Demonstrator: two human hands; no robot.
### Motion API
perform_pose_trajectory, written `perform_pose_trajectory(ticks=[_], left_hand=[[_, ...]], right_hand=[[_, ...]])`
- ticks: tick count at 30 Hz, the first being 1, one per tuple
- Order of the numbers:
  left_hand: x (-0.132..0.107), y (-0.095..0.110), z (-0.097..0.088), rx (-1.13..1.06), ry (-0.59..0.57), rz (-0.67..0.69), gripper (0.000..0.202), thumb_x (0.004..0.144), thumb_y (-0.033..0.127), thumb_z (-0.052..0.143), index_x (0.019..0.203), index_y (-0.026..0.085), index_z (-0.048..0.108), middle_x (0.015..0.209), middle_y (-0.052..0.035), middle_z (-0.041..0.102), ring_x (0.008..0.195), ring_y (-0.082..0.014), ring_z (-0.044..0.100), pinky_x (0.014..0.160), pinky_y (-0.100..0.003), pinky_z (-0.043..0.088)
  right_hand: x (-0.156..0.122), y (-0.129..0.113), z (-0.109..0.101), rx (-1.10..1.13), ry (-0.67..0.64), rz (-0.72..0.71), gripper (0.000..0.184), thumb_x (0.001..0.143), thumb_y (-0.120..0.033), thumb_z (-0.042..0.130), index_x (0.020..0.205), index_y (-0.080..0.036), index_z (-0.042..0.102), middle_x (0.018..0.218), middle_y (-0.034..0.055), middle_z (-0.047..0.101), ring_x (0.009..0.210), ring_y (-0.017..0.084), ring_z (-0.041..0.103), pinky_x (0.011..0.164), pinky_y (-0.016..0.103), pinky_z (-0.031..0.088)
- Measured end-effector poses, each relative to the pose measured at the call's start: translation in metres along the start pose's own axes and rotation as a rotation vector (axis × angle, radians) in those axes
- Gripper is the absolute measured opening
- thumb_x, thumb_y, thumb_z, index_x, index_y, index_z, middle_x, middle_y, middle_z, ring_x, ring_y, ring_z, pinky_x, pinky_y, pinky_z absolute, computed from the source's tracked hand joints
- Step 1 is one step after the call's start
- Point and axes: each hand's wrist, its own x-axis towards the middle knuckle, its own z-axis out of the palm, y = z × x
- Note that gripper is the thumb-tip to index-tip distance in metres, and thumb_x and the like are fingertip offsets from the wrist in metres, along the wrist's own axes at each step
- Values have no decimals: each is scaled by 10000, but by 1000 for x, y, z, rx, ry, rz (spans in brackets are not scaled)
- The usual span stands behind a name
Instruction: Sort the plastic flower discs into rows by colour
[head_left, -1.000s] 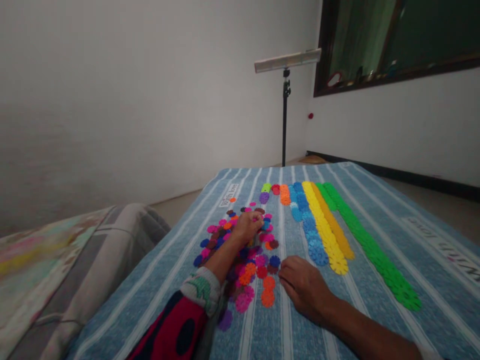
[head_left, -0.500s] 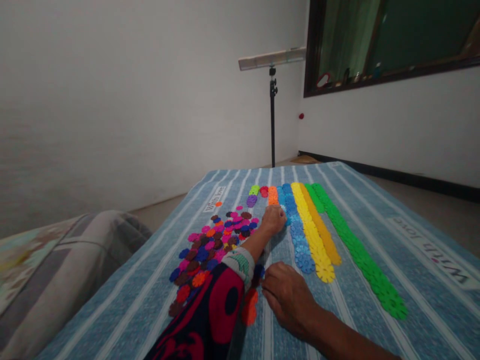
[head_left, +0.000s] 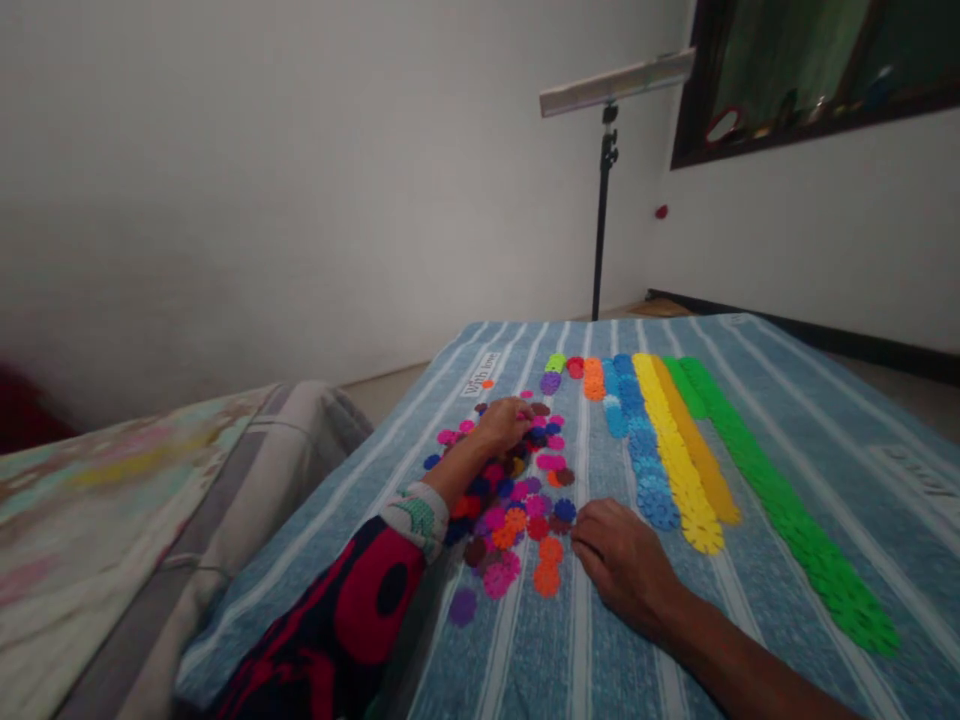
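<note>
My left hand (head_left: 504,425) reaches into a loose pile of flower-shaped plastic discs (head_left: 536,505) in pink, brown, dark blue, orange and other colours. Its fingers are bent down onto the discs, and what lies under the fingertips is hidden. On the cloth at the pile's right edge rests my right hand (head_left: 622,555), its fingers curled together beside a brown disc and a pair of orange discs (head_left: 548,568). Anything inside it is hidden. Overlapping discs form rows to the right: blue (head_left: 645,450), yellow (head_left: 679,465), amber (head_left: 705,465) and a long green row (head_left: 795,515).
Shorter groups of orange (head_left: 593,380), red (head_left: 574,367) and purple (head_left: 550,383) discs lie toward the far edge. A blue striped cloth (head_left: 360,590) covers the table. Left of it stands a draped surface (head_left: 225,480); behind, a light on a black stand (head_left: 602,200).
My left hand has moved from the light blue discs back left to the pile. A light blue disc now shows at that row. My right hand stays near the pile; the view has turned left.
</note>
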Motion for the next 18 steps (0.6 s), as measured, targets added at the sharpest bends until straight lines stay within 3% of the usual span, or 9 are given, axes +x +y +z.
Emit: perform_pose_trajectory(ticks=[4,7,12,18], left_hand=[[-45,-39,-27,127,-38,-115,225,774,123,571,908,186,740,1038,-36,744,1037,-198,663,955,-281,489],[-74,-56,-37,167,-58,-162,225,771,131,573,907,194,740,1012,-35,736,994,-193,663,915,-268,494],[-98,-62,-44,162,-102,-180,181,739,123,591,837,195,724,954,-25,730,961,-191,656,905,-269,486],[-108,-62,-54,53,-120,-270,293,707,142,611,951,221,754,955,5,759,960,-195,674,890,-244,494]], right_hand=[[-3,1,0,-5,-18,-13,182,895,-98,528,796,-201,640,806,37,625,803,198,554,725,323,405],[-5,3,0,-25,-29,-17,192,918,-128,511,792,-197,639,814,42,627,796,198,561,735,329,420],[-9,8,0,-15,-43,-27,215,937,-159,481,800,-199,643,855,57,648,828,205,585,763,340,443],[-10,8,-1,8,-48,-16,228,935,-176,477,798,-208,656,869,59,660,840,209,600,773,350,466]])
